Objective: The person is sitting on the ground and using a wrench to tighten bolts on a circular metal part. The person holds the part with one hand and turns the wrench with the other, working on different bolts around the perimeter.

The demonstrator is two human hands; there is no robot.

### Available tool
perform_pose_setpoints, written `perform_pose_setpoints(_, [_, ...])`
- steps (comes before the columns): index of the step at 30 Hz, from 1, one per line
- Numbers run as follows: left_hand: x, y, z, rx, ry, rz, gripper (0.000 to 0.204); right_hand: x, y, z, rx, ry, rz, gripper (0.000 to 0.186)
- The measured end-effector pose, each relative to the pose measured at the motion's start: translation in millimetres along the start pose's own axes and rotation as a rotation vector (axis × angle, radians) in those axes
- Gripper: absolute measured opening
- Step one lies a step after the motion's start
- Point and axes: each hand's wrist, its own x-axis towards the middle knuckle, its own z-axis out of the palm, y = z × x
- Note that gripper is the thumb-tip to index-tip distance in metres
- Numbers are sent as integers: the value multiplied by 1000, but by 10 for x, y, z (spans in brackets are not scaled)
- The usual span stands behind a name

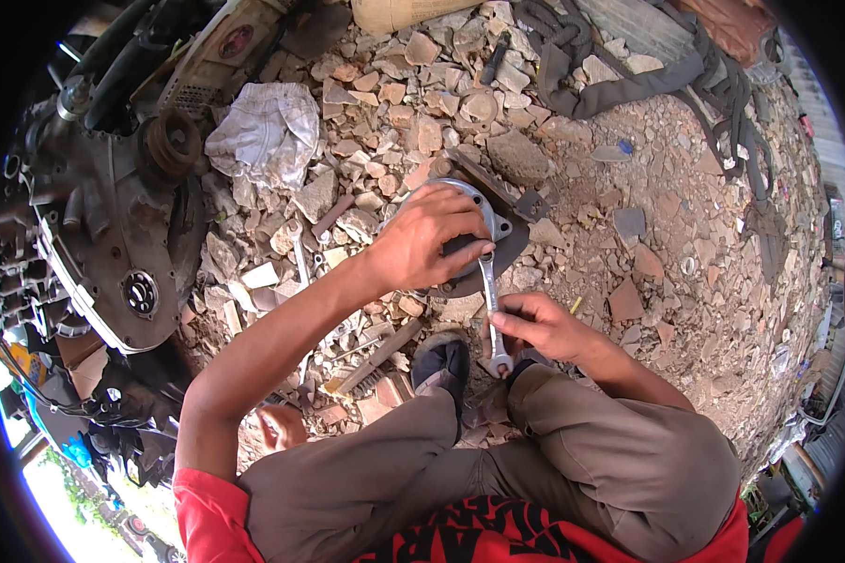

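My right hand (pixel 540 324) is closed around the shaft of a silver combination wrench (pixel 494 305), its thumb lying along it. The wrench's far end meets the edge of a round grey metal part (pixel 500 228) with a flange and bolt holes. Over that part curls my left hand (pixel 432 235), gripping it, with thumb and fingertips close to the wrench's upper end. My left palm and fingers hide most of the part's top. Beneath it sits a dark metal plate (pixel 512 246) with a bar-like bracket behind. The wrench's near end is beside my shoe.
Broken stones cover the ground. A large engine block (pixel 113 225) stands left, near a white rag (pixel 268 133). A second wrench (pixel 300 253) lies left of my hands. Dark straps (pixel 620 89) sprawl far right. Someone's bare hand or foot (pixel 280 427) shows by my left knee.
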Motion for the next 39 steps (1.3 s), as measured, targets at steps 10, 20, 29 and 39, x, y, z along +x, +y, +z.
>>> perform_pose_setpoints(10, [14, 12, 62, 66, 7, -34, 16, 44, 74, -195, -118, 22, -39, 27])
perform_pose_setpoints(20, [-23, 12, -11, 88, -44, -6, 28, -169, -796, -825, -635, 259, -137, 30])
perform_pose_setpoints(29, [-30, 6, -37, 1, -52, -23, 37, -220, -105, -463, -135, 92, -111, 22])
perform_pose_setpoints(39, [-25, 27, 9, -31, 0, -65, 30, 20, 21, 99, 78, 12, -44, 27])
